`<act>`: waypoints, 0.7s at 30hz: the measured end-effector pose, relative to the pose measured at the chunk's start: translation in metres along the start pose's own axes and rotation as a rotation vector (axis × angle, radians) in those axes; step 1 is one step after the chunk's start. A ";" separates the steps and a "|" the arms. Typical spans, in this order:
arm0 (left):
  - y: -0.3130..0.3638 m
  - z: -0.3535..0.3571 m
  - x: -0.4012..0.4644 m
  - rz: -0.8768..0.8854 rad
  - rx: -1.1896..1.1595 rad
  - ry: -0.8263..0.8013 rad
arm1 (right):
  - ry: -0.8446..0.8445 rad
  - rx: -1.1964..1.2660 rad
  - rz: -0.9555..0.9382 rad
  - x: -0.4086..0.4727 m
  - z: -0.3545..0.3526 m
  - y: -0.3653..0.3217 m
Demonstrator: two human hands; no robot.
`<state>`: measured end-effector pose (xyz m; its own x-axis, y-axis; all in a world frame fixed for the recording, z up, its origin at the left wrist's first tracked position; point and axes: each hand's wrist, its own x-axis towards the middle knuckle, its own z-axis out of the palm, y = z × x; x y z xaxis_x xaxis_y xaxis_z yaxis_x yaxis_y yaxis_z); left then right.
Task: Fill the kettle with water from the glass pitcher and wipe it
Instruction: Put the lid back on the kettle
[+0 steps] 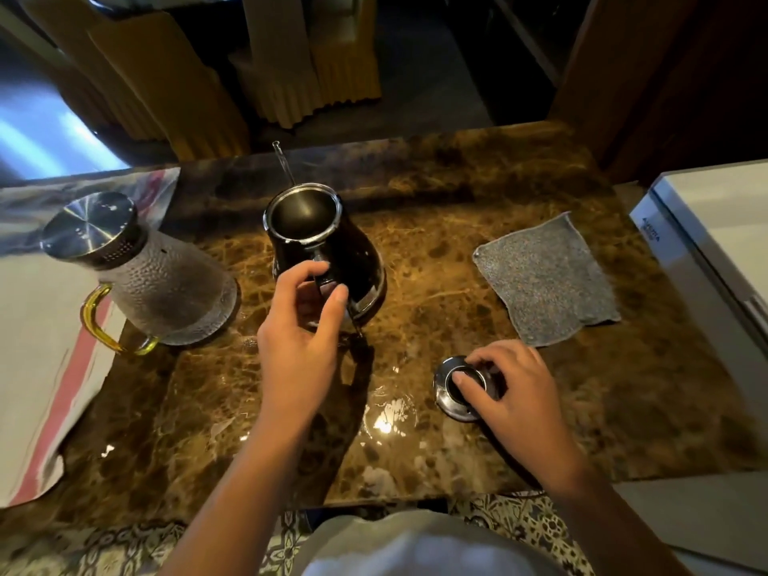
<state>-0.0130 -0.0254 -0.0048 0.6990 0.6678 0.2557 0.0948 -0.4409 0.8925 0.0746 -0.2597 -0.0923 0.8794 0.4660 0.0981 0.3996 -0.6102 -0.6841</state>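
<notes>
A black kettle [332, 251] with a chrome rim stands lidless in the middle of the brown marble table [457, 193], its thin spout pointing away. My left hand [299, 326] curls around the kettle's handle at its near side. The kettle's round metal lid [451, 403] lies on the table to the right, and my right hand [511, 388] rests on it with fingers closed on its knob. At the left stands the textured glass pitcher [166, 288], with a steel lid and a yellow handle. A grey cloth [544, 280] lies flat at the right.
A white cloth with a red stripe [45, 367] covers the table's left edge. A white appliance [715, 243] stands close on the right. Chairs with yellow covers [291, 76] are beyond the far edge. A light reflection marks the glossy top near me.
</notes>
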 end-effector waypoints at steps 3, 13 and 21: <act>-0.004 0.002 0.004 -0.049 -0.064 -0.038 | 0.008 -0.026 -0.001 0.001 0.004 -0.004; -0.009 0.000 0.015 0.129 0.137 -0.145 | -0.012 -0.079 -0.043 0.001 0.010 -0.015; -0.035 -0.033 0.018 0.195 0.234 -0.112 | -0.036 0.059 0.027 0.001 0.012 -0.024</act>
<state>-0.0268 0.0219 -0.0197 0.7925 0.4928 0.3593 0.1028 -0.6886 0.7178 0.0627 -0.2372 -0.0844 0.8793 0.4732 0.0533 0.3586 -0.5845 -0.7279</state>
